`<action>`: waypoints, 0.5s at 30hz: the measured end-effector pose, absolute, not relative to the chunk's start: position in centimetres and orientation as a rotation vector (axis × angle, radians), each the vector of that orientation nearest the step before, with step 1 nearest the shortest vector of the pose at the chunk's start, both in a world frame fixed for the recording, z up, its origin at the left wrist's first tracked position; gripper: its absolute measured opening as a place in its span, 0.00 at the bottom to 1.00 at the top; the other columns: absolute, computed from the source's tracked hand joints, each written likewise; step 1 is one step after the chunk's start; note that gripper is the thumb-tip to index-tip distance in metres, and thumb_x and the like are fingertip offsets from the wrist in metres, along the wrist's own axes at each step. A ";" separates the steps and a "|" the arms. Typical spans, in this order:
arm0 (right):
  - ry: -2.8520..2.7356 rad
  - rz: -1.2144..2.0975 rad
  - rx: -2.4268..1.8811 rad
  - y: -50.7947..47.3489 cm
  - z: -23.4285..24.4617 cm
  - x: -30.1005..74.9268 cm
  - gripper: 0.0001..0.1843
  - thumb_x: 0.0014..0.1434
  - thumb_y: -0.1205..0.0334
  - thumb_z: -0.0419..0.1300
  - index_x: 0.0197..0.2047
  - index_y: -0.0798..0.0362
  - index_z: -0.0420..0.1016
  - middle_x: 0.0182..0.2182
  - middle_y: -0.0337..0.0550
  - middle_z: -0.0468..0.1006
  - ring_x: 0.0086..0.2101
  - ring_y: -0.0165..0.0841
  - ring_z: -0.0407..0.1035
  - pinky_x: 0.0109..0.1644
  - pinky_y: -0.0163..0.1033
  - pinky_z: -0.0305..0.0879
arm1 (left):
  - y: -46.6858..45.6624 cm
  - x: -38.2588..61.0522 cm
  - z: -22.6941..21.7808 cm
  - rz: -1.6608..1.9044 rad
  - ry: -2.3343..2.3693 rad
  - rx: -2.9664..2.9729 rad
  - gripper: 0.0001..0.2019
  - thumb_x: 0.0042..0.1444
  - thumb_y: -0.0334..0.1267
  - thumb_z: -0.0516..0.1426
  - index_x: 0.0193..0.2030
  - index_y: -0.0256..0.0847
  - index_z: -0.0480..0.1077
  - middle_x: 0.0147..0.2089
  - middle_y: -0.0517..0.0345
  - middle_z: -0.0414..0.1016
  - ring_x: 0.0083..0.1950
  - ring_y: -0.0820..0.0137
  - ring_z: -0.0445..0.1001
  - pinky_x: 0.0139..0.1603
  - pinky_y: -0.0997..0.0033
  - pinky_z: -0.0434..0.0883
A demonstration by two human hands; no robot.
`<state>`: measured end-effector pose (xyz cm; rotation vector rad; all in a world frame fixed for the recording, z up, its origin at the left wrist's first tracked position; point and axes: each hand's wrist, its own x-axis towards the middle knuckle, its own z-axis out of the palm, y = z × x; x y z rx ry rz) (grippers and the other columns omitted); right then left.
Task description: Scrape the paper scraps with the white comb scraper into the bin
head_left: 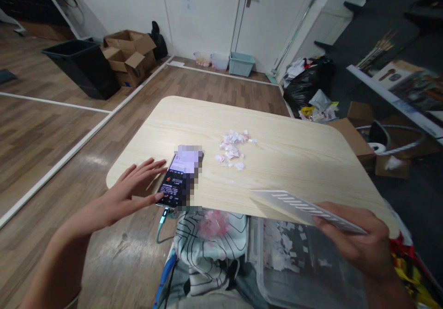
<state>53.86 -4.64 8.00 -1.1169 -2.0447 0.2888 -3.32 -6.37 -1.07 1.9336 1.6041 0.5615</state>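
Note:
My left hand [133, 191] is open at the table's left side, fingers stretched out beside a smartphone [170, 186]. Its thumb touches the lower part of the lit screen. A green cable [162, 221] is plugged into the phone's near end. My right hand [360, 235] grips a thin, flat pale sheet with white slanted stripes [304, 207], tilted over the table's near edge. Small white and pinkish paper-like scraps [232, 149] lie heaped mid-table. Below the sheet, a clear plastic bin [261, 272] holds many small white pieces.
The pale wooden table [294, 156] has rounded corners. On my lap is patterned cloth [187, 249] with a clear pinkish bundle [213, 223]. Beyond stand a black bin [83, 69], cardboard boxes [129, 55] and a teal tub [241, 64]. Black bags [308, 82] and an open carton [353, 138] lie right.

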 end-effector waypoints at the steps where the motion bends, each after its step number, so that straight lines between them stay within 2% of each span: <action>1: -2.033 0.264 -1.121 -4.5 8.0 54.1 0.15 0.65 0.72 0.72 0.42 0.41 0.96 0.33 0.35 0.96 0.25 0.43 0.89 0.35 0.40 0.90 | -6.4 -3.3 -1.1 0.576 1.596 1.923 0.39 0.75 0.77 0.63 0.87 0.74 0.73 0.93 0.65 0.69 0.99 0.44 0.54 0.99 0.28 0.50; 5: -2.048 0.155 -1.124 -3.8 7.8 55.4 0.16 0.66 0.71 0.71 0.45 0.38 0.96 0.39 0.36 0.98 0.31 0.45 0.93 0.39 0.43 0.93 | -6.6 -2.2 -1.2 0.652 1.657 1.828 0.35 0.76 0.77 0.61 0.82 0.70 0.79 0.92 0.62 0.71 0.98 0.43 0.55 0.99 0.26 0.49; 11: -2.138 0.129 -1.217 -3.5 7.2 58.2 0.25 0.65 0.78 0.72 0.49 0.36 1.00 0.44 0.42 0.99 0.35 0.47 0.95 0.49 0.43 0.95 | -6.8 1.2 -1.9 0.835 1.828 1.682 0.42 0.70 0.87 0.58 0.74 0.61 0.85 0.87 0.52 0.79 0.96 0.39 0.61 0.98 0.18 0.44; 15: -1.953 0.228 -1.371 -5.2 5.6 60.2 0.25 0.66 0.73 0.74 0.52 0.30 1.01 0.47 0.41 0.99 0.41 0.52 0.96 0.57 0.47 0.95 | -7.0 2.4 -2.3 0.895 1.892 1.600 0.42 0.68 0.89 0.59 0.69 0.61 0.87 0.86 0.50 0.80 0.95 0.36 0.63 0.97 0.16 0.44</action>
